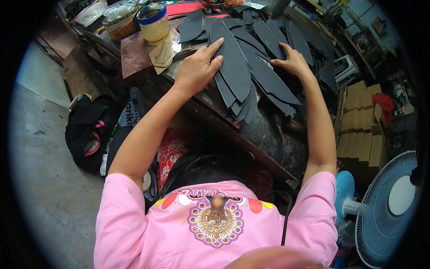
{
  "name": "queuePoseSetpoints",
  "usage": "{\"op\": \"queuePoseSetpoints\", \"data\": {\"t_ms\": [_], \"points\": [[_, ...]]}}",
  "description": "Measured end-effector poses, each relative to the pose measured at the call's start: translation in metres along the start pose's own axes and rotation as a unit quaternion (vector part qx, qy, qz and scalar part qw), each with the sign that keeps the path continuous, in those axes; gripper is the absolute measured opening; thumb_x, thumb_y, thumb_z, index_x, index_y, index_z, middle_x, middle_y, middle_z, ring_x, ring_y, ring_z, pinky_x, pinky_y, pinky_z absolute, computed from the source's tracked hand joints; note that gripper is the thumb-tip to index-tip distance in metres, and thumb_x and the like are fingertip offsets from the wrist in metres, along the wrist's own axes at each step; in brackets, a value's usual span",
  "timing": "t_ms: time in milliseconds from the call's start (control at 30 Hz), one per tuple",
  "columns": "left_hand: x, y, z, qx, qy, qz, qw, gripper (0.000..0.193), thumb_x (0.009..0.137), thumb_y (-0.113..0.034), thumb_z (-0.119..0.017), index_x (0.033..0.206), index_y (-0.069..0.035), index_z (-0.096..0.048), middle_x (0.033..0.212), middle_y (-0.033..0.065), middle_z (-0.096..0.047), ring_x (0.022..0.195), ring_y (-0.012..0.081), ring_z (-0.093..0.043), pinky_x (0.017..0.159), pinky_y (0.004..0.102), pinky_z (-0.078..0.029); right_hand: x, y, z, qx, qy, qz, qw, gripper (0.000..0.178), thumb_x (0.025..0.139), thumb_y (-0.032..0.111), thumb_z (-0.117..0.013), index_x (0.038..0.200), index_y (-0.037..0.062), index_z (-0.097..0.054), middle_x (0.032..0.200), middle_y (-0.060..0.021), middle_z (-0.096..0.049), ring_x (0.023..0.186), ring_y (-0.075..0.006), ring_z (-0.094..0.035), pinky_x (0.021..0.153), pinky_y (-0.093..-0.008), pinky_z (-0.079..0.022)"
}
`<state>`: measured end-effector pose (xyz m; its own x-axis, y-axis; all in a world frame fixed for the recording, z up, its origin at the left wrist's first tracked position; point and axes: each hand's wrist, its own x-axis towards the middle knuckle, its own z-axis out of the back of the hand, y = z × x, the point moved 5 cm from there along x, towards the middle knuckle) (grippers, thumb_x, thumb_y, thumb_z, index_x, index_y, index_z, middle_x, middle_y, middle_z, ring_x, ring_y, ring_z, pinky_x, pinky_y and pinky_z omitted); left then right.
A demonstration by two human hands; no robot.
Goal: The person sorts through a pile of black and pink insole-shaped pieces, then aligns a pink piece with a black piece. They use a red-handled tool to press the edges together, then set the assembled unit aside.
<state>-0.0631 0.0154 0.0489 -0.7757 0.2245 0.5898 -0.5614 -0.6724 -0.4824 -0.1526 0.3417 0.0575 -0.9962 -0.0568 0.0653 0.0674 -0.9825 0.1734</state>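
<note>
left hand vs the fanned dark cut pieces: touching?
Touching. The head view shows the left hand lying palm-down on the fanned dark cut pieces, index finger stretched along the top one, no gap visible.

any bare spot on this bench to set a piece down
The rusty plate between the jar and the left hand is bare. Fanned dark cutouts crowd everything from there past the right hand.

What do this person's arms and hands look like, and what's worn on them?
Both arms are bare from the short pink sleeves down. The left hand and right hand wear no gloves; no rings, watch or bracelets show. The pink shirt has a round ornate print.
</note>
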Motion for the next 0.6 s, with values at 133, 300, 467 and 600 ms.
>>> {"op": "queuePoseSetpoints", "data": {"t_ms": [133,300,467,600], "points": [[0.000,-0.001,0.000,0.010,-0.002,-0.001,1.000,0.050,0.099,-0.040,-0.051,0.147,-0.025,-0.049,0.104,0.0166,-0.065,0.091,0.0399,-0.067,0.078,0.0489,-0.055,0.011,-0.012,0.001,0.090,-0.069,-0.024,0.993,0.090,0.073,0.060,-0.080,0.147,0.0175,-0.051,0.130,-0.0249,-0.063,0.122,-0.0423,-0.060,0.104,-0.0475,-0.048],[0.001,-0.001,0.001,0.003,0.002,0.005,1.000,0.050,0.099,-0.039,-0.052,0.146,-0.024,-0.050,0.104,0.0167,-0.065,0.090,0.0401,-0.067,0.078,0.0494,-0.055,0.005,-0.007,0.013,0.015,-0.124,-0.051,0.991,0.088,0.075,0.047,-0.084,0.150,0.0187,-0.047,0.132,-0.0260,-0.061,0.120,-0.0430,-0.060,0.100,-0.0465,-0.050],[0.000,-0.001,0.001,-0.008,-0.001,0.009,1.000,0.050,0.098,-0.039,-0.053,0.146,-0.024,-0.051,0.105,0.0167,-0.066,0.091,0.0400,-0.067,0.079,0.0491,-0.055,0.003,0.003,0.024,0.121,-0.161,-0.033,0.979,0.099,0.067,0.031,-0.089,0.153,0.0185,-0.042,0.130,-0.0231,-0.060,0.117,-0.0397,-0.062,0.098,-0.0429,-0.052],[0.000,-0.001,0.001,-0.013,0.003,0.016,1.000,0.050,0.098,-0.038,-0.053,0.146,-0.023,-0.051,0.106,0.0164,-0.066,0.092,0.0393,-0.067,0.080,0.0482,-0.054,0.005,0.016,0.025,0.194,-0.155,-0.017,0.969,0.094,0.066,0.023,-0.087,0.151,0.0152,-0.046,0.120,-0.0221,-0.065,0.109,-0.0344,-0.065,0.097,-0.0393,-0.052]]}}
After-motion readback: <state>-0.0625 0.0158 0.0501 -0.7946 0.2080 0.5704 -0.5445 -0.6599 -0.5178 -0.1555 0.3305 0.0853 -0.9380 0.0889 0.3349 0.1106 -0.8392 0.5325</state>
